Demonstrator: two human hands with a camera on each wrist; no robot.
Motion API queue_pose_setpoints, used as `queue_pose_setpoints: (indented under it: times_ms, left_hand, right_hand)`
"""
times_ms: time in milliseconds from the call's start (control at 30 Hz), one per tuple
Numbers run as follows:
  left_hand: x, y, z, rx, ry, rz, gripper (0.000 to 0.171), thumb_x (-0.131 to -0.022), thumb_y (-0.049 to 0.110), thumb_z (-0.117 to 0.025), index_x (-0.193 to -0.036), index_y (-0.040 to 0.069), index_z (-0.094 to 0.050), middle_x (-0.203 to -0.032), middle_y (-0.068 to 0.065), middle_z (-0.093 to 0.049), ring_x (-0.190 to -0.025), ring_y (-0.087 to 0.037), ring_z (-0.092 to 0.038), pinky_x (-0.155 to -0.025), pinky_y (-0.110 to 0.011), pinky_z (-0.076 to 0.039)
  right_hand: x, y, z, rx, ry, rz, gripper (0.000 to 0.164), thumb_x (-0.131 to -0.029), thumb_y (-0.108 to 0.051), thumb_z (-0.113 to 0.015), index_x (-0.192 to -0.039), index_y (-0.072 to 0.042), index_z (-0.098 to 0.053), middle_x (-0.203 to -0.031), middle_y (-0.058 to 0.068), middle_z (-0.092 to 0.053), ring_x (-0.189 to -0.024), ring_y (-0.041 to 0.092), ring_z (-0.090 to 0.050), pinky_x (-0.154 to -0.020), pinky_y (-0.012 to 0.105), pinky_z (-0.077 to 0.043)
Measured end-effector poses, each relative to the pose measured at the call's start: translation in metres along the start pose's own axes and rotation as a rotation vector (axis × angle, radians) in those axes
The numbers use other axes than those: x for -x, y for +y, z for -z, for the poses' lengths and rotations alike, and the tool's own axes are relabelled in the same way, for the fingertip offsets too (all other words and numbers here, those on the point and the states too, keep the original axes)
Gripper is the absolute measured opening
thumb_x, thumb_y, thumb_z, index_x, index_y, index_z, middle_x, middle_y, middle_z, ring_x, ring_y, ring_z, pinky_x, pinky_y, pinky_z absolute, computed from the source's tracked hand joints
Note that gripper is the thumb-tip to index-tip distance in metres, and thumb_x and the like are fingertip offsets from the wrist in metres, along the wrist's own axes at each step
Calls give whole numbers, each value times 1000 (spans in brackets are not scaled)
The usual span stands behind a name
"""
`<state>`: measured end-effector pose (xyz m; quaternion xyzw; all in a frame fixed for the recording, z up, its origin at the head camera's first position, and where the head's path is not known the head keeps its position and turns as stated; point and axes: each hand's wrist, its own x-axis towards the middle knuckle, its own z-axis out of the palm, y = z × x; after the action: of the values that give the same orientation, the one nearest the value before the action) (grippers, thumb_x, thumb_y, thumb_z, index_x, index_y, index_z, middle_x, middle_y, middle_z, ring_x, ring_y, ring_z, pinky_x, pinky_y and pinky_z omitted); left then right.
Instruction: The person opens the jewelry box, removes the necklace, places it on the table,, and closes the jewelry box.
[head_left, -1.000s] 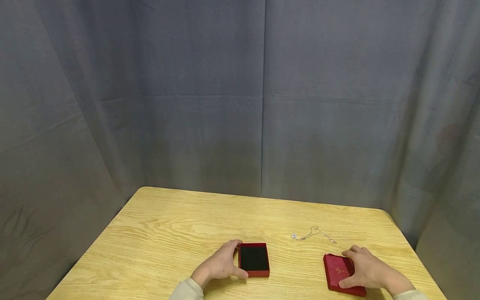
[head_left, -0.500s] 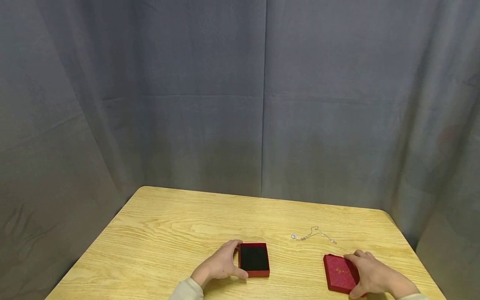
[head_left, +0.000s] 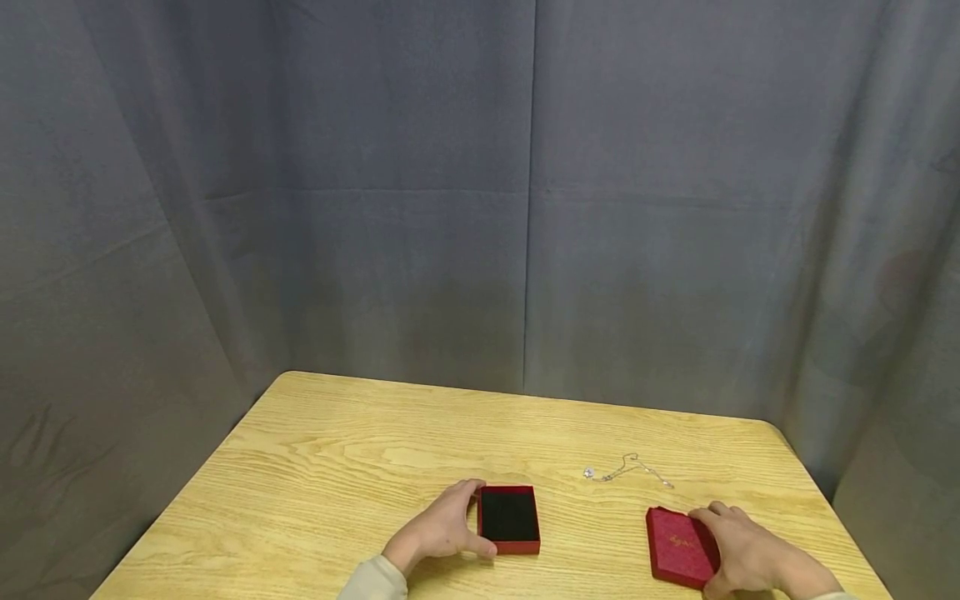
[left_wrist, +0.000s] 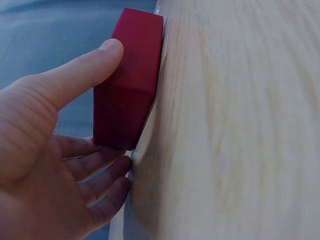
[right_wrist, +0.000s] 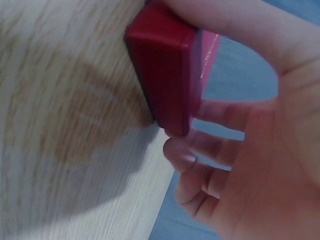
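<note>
In the head view, a red square box base (head_left: 510, 547) with a black pad (head_left: 508, 515) inside lies on the table, its open side up. My left hand (head_left: 442, 523) holds it from the left, thumb on the near side and fingers at the far corner. The left wrist view shows the thumb pressed on the red wall (left_wrist: 132, 65). To the right, my right hand (head_left: 750, 550) grips the red box lid (head_left: 678, 546) by its right part. Gold writing shows on the lid's top. A thin silver necklace (head_left: 632, 463) with a pendant (head_left: 588, 472) lies beyond the lid.
The light wooden table (head_left: 360, 433) has its far edge near a grey curtain (head_left: 405, 250). Curtains also hang along the left and right sides.
My right hand has drawn back from across the lid's top to its right side, uncovering more of the writing. The lid has shifted very slightly. My left hand and the box base stay put.
</note>
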<state>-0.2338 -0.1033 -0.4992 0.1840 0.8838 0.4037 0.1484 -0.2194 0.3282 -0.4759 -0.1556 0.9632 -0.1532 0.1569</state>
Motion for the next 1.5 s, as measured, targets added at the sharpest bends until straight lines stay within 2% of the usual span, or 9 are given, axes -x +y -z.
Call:
queue_pose_setpoints:
  times_ms: [133, 433, 567, 833, 1000, 1200, 1500]
  left_hand:
    - [0, 0, 0, -1, 3, -3, 95, -69, 38, -84, -141, 0, -36, -143, -18, -36, -131, -37, -33, -101, -54, -33]
    - [0, -3, -2, -5, 13, -13, 94, -70, 41, -83, -142, 1, -36, -142, -16, -37, -131, -36, -33, -101, -54, -33]
    - [0, -4, -3, -2, 18, -22, 94, -70, 41, -83, -141, 1, -36, -141, -15, -39, -129, -35, -34, -100, -54, -34]
    - [0, -5, -3, 16, 11, -29, 94, -71, 42, -81, -142, 1, -35, -143, -17, -36, -135, -39, -25, -103, -58, -28]
    - [1, -5, -2, 11, 10, -27, 95, -71, 43, -81, -143, 2, -34, -144, -18, -34, -133, -37, -29, -101, -57, -31]
    - [2, -4, -2, -8, 0, -30, 97, -70, 40, -83, -144, 3, -33, -146, -17, -32, -135, -37, -26, -102, -57, -30]
    - [2, -5, -2, -36, -7, -46, 96, -70, 35, -84, -144, 3, -32, -145, -14, -35, -134, -34, -28, -102, -55, -31]
  right_hand:
    - [-1, -2, -1, 20, 33, 26, 89, -50, -38, -88, -124, -3, -53, -102, 1, -48, -91, 21, -44, -70, 38, -45]
    - [-6, -16, -4, 67, 175, 165, 93, -52, -45, -87, -123, 4, -53, -101, 1, -50, -88, 18, -46, -68, 31, -46]
    - [-9, -25, -4, 65, 213, 206, 94, -54, -44, -87, -124, 8, -52, -104, 2, -50, -89, 17, -47, -70, 31, -47]
    - [-13, -43, -1, 66, 284, 245, 91, -57, -44, -86, -123, 8, -52, -108, 1, -52, -95, 19, -49, -77, 36, -48]
    - [-17, -53, 1, 57, 293, 260, 89, -58, -43, -86, -123, 8, -52, -108, 0, -51, -96, 18, -49, -79, 36, -48]
    - [-22, -64, 1, 63, 290, 273, 90, -58, -43, -86, -124, 7, -52, -110, 2, -51, -100, 21, -49, -81, 40, -48]
    - [-30, -80, 3, 53, 298, 307, 88, -59, -43, -85, -125, 5, -53, -112, 2, -51, -100, 20, -50, -81, 38, -48]
